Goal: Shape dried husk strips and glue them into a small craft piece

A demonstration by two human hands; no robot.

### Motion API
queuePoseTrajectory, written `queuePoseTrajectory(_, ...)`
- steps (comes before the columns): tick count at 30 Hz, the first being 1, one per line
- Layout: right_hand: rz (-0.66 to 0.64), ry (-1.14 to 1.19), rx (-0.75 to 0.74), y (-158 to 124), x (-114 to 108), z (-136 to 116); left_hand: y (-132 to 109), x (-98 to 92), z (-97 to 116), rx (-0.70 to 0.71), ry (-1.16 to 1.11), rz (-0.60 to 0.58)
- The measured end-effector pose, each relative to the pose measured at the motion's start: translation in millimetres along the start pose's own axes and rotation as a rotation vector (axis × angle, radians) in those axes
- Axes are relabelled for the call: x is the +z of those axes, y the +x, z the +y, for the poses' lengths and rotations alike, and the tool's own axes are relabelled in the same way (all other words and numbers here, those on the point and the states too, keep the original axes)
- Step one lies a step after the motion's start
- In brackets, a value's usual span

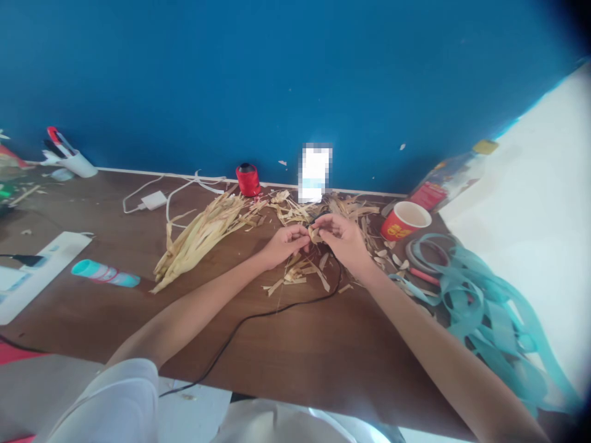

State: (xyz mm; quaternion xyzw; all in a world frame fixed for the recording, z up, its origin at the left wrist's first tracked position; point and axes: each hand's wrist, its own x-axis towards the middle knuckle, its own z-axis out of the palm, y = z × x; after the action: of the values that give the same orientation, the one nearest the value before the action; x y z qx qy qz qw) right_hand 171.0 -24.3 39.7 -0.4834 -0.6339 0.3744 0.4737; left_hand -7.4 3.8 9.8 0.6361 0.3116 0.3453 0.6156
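Between my two hands is a small folded piece of dried corn husk (314,234), pinched at the fingertips above the table. My left hand (290,240) grips it from the left, thumb and fingers pressed together. From the other side my right hand (342,239) pinches it, fingers curled and partly hiding it. A thin pale thread seems to hang below my left hand. Under the hands lie loose husk scraps (300,271). A larger bundle of dried corn husks (203,237) rests to the left, and more shreds are heaped behind the hands.
A phone (315,175) leans on the blue wall beside a red spool (248,180). Rightward are a red paper cup (405,221), a tape roll (427,253) and tangled teal ribbon (494,314). A black cable (240,323) crosses the table. Leftward lie a teal tube (105,274) and power strip (46,271).
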Motion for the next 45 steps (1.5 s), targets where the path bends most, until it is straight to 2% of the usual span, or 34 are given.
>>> queuePoseTrajectory(4,-0.022,0.05,0.008,-0.4,0.2,-1.9,-0.1,-0.5,0.6,-0.013,-0.007,-0.008)
queuePoseTrajectory(10,0.007,-0.01,-0.004,-2.0,0.6,-2.7,1.0,0.1,-1.4,-0.024,-0.039,0.013)
queuePoseTrajectory(25,0.019,0.123,0.115,1.4,1.8,8.9,1.2,0.6,-2.0,-0.002,-0.098,0.002)
queuePoseTrajectory(29,0.012,0.107,0.104,1.0,1.9,9.2,-0.1,1.6,2.4,-0.001,-0.102,-0.027)
queuePoseTrajectory(45,-0.015,0.076,0.083,-0.6,2.0,4.4,0.8,1.4,-0.8,0.037,-0.081,0.021)
